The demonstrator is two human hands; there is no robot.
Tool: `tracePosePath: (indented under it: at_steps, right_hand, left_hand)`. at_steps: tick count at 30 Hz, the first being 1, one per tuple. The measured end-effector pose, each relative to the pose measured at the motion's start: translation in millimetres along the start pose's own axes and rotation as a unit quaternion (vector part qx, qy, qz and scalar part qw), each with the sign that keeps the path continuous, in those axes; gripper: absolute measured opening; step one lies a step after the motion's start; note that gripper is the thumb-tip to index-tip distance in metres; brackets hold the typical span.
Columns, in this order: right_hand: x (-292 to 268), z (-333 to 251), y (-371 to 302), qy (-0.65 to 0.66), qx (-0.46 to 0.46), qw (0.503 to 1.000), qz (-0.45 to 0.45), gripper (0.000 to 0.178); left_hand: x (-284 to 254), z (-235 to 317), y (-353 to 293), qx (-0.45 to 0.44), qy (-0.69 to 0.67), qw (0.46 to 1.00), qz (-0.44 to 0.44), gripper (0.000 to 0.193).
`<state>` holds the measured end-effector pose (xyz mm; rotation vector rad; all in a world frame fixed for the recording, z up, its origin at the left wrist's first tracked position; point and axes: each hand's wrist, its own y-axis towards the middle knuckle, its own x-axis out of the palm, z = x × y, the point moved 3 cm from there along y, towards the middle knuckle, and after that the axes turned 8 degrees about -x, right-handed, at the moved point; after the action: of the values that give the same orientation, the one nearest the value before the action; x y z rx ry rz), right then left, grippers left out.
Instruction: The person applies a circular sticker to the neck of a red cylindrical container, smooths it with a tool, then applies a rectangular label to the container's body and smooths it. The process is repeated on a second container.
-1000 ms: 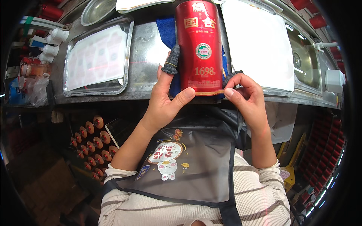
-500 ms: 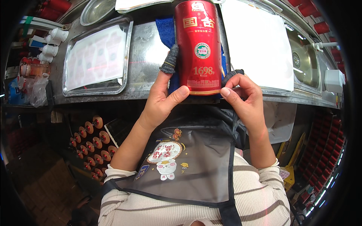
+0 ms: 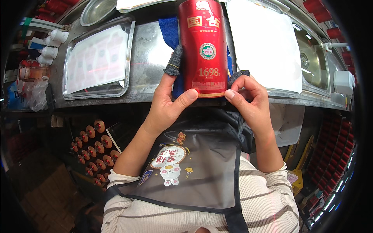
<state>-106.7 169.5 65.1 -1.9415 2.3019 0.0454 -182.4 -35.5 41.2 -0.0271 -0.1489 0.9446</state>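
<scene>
Holding a red bottle [image 3: 204, 62] in their fingers, left hand [image 3: 165, 103] and right hand [image 3: 254, 99] opposite, blue cloth [image 3: 168, 32] behind

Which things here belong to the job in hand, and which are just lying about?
Apparently in the job:
red container, touched by the left hand and right hand
dark finger covers
blue cloth, showing either side of the container

Apparently lying about:
metal bowl
metal tray at left
plastic bag
</scene>
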Motion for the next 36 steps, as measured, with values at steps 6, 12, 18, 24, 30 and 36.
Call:
tracePosePath:
  at_steps: [6, 12, 18, 24, 30, 36]
  right_hand:
    - [-1.3, 0.3, 0.9, 0.020, 0.022, 1.000, -0.001, 0.019]
    - [-0.1, -2.0, 1.8, 0.013, 0.001, 1.000, -0.006, 0.016]
    - [1.1, 0.9, 2.1, 0.036, 0.004, 0.999, -0.007, 0.016]
    - [1.9, 1.3, 2.2, 0.047, 0.014, 0.999, -0.011, 0.015]
    - [2.6, 3.7, 1.9, 0.049, 0.008, 0.999, -0.008, 0.015]
    - [3.0, 1.7, 2.2, 0.061, 0.011, 0.998, -0.005, 0.016]
  left_hand:
    - [1.2, 0.9, -0.7, 0.000, 0.016, 1.000, 0.002, 0.079]
    - [0.9, 1.5, -0.6, -0.001, 0.024, 1.000, 0.001, 0.079]
    - [2.0, 2.9, -0.4, -0.005, 0.010, 1.000, 0.003, 0.078]
    - [1.3, 1.5, -1.2, -0.012, -0.018, 1.000, 0.000, 0.075]
    - [1.8, 1.3, -1.9, -0.012, -0.022, 1.000, -0.004, 0.072]
    - [3.3, 0.5, -0.4, 0.002, -0.002, 1.000, 0.001, 0.074]
